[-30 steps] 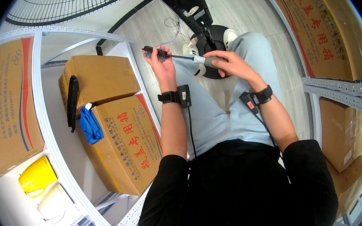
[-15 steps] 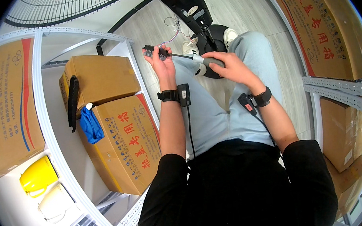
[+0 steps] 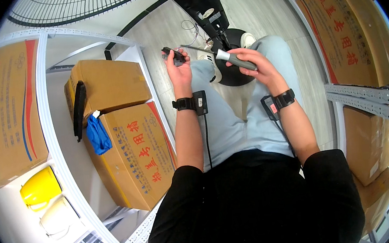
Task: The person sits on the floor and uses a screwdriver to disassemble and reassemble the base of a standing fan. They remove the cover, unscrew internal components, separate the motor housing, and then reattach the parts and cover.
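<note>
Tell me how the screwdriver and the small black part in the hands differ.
The screwdriver is long and slender; the black part is short and blocky. The screwdriver is gripped by its grey handle in the right hand, while the black part is in the left hand. Both are held.

The left hand (image 3: 180, 71), with the small black part (image 3: 178, 59), has shifted slightly to the right. The right hand (image 3: 259, 65) has also moved rightward, and the grey-handled screwdriver (image 3: 239, 61) now appears apart from this part.
</note>
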{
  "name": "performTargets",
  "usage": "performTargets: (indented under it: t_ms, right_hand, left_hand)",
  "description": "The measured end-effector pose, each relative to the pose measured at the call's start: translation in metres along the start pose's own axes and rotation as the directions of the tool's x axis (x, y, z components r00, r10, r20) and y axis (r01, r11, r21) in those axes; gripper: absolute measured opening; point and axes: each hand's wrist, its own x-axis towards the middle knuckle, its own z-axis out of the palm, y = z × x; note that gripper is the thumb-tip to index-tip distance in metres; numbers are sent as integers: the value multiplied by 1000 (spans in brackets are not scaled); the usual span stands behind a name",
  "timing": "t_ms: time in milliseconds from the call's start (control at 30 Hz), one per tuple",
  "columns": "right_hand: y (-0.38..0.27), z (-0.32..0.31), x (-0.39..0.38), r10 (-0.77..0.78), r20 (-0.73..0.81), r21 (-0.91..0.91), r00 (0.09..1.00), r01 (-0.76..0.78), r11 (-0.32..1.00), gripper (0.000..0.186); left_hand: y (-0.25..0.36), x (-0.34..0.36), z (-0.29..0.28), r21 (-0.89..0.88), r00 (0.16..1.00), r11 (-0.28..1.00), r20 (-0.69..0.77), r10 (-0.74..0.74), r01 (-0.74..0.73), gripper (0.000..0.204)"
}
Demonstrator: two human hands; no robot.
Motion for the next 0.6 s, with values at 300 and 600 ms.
performTargets:
  t_ms: [300,600]
  right_hand:
    - [13,-1,9,-34,27,88,999,31,996,37]
    - [18,-1,13,-38,26,57,999,37,998,37]
  left_hand:
    - [-2,-8,10,-67,980,981,102,-173,180,71]
    - [-1,-8,6,-101,948,964,233,-217,245,70]
